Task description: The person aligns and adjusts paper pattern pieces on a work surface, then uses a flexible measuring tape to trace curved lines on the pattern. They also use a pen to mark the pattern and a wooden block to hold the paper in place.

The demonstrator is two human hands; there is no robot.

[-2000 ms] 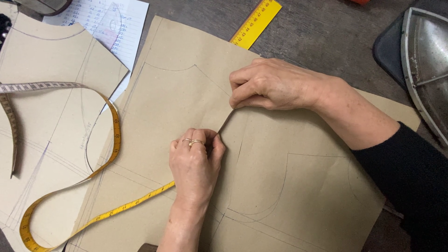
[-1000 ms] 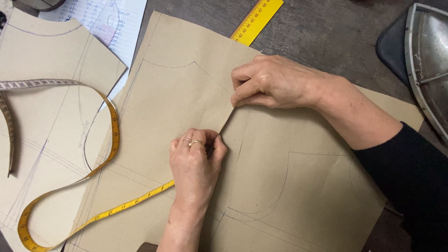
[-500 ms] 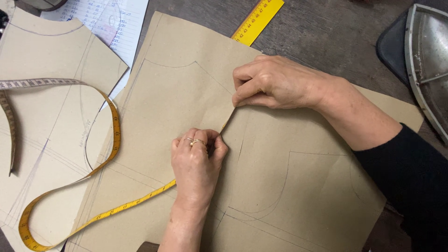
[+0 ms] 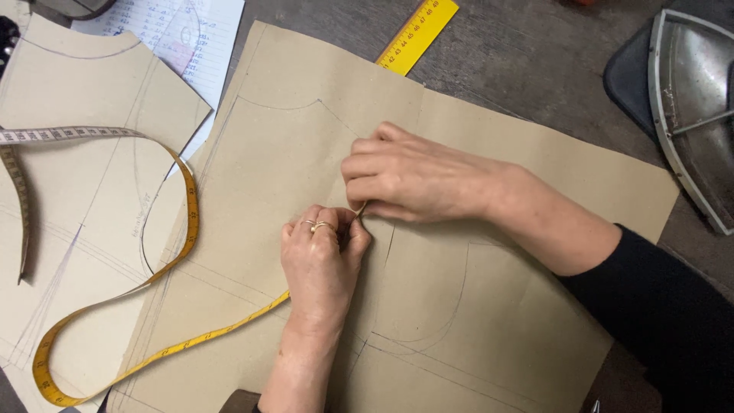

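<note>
A large sheet of brown pattern paper (image 4: 283, 153) with pencilled garment outlines lies flat in front of me. A short raised fold (image 4: 362, 208) runs through its middle. My left hand (image 4: 321, 264), with a ring on one finger, pinches the lower end of that fold with curled fingers. My right hand (image 4: 417, 180) comes in from the right, knuckles up, and grips the same fold just above, touching the left hand's fingertips.
A yellow measuring tape (image 4: 183, 229) loops across the left side and under my left wrist. A second brown pattern piece (image 4: 69, 191) lies at left, a written white sheet (image 4: 183, 34) above it. A yellow ruler (image 4: 417, 34) pokes out at top; a metal iron (image 4: 692, 107) rests at right.
My right hand has slid down along the fold until it meets my left hand. The left hand has stayed where it was.
</note>
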